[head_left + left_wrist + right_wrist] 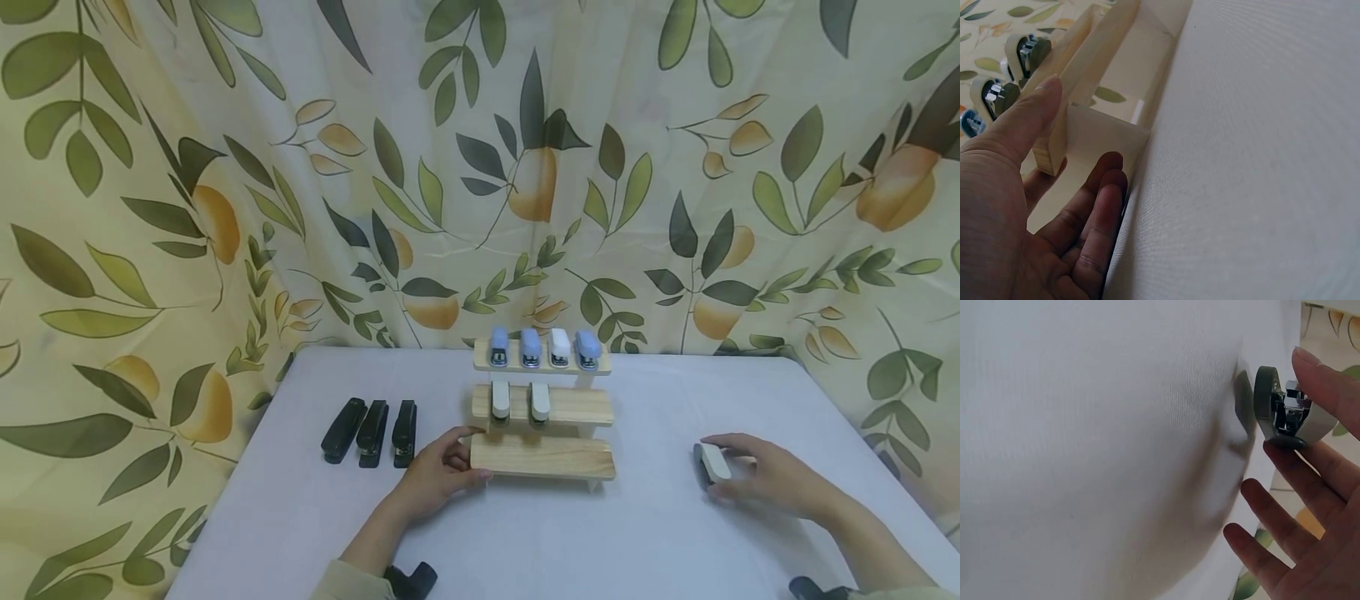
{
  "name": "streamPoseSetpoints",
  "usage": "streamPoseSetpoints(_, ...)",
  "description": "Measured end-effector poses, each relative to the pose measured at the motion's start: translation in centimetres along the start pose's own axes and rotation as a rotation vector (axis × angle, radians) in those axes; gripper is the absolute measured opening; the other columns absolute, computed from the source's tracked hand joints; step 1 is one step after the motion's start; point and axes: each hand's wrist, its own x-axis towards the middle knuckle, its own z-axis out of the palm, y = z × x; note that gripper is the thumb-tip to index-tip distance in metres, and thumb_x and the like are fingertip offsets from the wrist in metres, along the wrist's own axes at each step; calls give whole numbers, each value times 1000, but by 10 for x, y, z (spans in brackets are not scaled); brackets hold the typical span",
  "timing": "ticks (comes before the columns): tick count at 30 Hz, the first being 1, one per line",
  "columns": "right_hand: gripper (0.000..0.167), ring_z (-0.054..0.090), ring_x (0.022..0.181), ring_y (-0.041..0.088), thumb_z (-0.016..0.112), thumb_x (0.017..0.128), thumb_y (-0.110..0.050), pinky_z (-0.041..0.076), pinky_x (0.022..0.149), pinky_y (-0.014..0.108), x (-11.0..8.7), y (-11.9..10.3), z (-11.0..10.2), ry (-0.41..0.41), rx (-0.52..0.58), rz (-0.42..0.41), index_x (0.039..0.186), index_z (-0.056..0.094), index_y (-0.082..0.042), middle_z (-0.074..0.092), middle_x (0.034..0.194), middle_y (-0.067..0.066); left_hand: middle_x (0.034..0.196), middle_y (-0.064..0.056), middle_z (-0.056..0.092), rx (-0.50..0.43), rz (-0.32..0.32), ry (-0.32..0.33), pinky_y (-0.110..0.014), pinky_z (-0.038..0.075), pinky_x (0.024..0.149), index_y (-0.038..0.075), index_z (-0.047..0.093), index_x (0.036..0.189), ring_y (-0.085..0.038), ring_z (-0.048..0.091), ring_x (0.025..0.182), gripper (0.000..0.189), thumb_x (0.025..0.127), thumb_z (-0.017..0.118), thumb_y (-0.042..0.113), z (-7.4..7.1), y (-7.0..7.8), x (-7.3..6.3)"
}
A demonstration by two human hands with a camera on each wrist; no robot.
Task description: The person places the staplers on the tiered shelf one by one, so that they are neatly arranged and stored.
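My right hand [776, 477] pinches a small white-and-grey stapler [712, 463] between thumb and fingers at the table's right side. In the right wrist view the stapler [1282, 409] shows its metal inside, close to the tabletop and its shadow. My left hand [444, 473] grips the left end of the lowest board [543, 457] of a three-step wooden stand, thumb in front. The left wrist view shows the thumb against the board's end [1050, 153], with other fingers beside the clear support. On the middle board [581, 408] sit two white staplers [500, 402] [539, 402].
The top board [546, 365] carries several small staplers, blue ones [531, 346] and a white one [559, 346]. Three black staplers [372, 433] lie left of the stand on the white table [645, 550]. A leaf-patterned curtain [480, 167] hangs behind.
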Motion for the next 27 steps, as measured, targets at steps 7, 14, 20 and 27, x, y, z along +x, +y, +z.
streamPoseSetpoints(7, 80, 54, 125, 58, 85, 83, -44, 47, 91, 72, -1, -14, 1, 16, 8, -13, 146, 54, -5, 55, 142, 34, 103, 3, 67, 6, -3, 1, -29, 51, 82, 36, 56, 142, -16, 62, 95, 66, 84, 86, 44, 1, 0, 0)
streamPoseSetpoints(14, 83, 52, 129, 56, 84, 82, -49, 47, 93, 72, 1, -28, 3, 17, 28, 6, 146, 54, -5, 54, 145, 31, 103, 3, 67, 7, -7, 0, -29, 50, 82, 37, 56, 142, -16, 62, 95, 66, 84, 86, 44, 1, -1, 0)
streamPoseSetpoints(20, 81, 52, 129, 54, 83, 84, -49, 46, 93, 73, 1, -40, 3, 32, 41, -13, 147, 54, -7, 55, 146, 28, 103, 3, 67, 5, -4, 0, -29, 51, 82, 37, 56, 142, -16, 62, 95, 66, 84, 86, 44, 0, 0, 0)
streamPoseSetpoints(27, 80, 53, 130, 52, 82, 84, -51, 46, 95, 72, 1, -57, 3, 65, 65, -39, 147, 55, -9, 56, 146, 25, 104, 3, 67, 0, -6, -4, -29, 51, 83, 37, 56, 142, -16, 62, 96, 66, 84, 86, 44, 0, 1, 0)
